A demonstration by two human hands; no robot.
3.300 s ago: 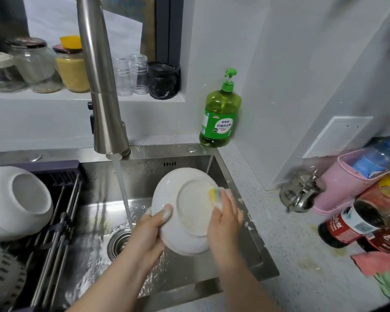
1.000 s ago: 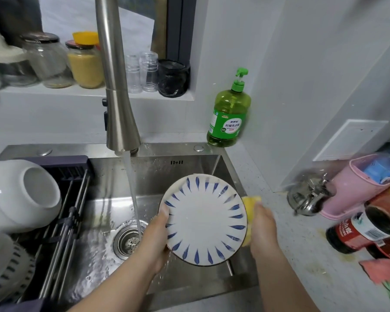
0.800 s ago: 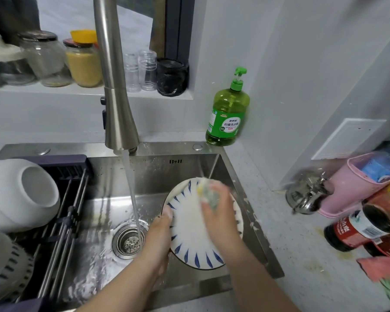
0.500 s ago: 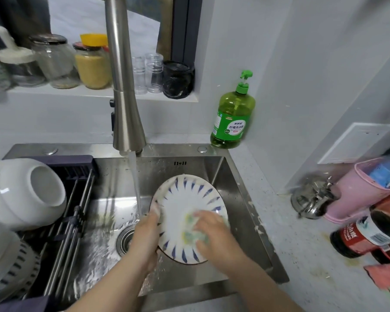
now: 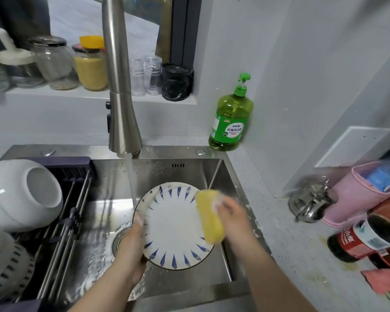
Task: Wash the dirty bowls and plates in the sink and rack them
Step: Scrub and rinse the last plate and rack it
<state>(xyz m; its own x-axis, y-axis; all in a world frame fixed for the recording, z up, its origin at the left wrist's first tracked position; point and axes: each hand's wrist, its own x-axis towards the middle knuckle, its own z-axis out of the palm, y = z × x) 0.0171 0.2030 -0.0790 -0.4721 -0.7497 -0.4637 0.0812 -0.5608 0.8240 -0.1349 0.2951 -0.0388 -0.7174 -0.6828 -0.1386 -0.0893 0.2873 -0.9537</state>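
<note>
A white plate (image 5: 173, 230) with blue dashes round its rim is held tilted, face up, over the steel sink (image 5: 214, 174). My left hand (image 5: 131, 248) grips its left edge, thumb on the rim. My right hand (image 5: 234, 217) holds a yellow sponge (image 5: 209, 216) against the plate's right rim. Water runs from the tap (image 5: 122, 104) and falls just left of the plate. White bowls (image 5: 20, 194) lie on their sides in the dark rack (image 5: 70, 212) on the sink's left half.
A green dish soap bottle (image 5: 231, 120) stands at the sink's back right corner. Jars and clear cups line the window ledge (image 5: 95, 93). On the right counter lie a metal strainer (image 5: 311, 203), a pink container (image 5: 365, 192) and a dark sauce bottle (image 5: 365, 237).
The plate was turned from its underside to its patterned face. My right hand then scrubbed the sponge across the face and has now moved it to the right rim.
</note>
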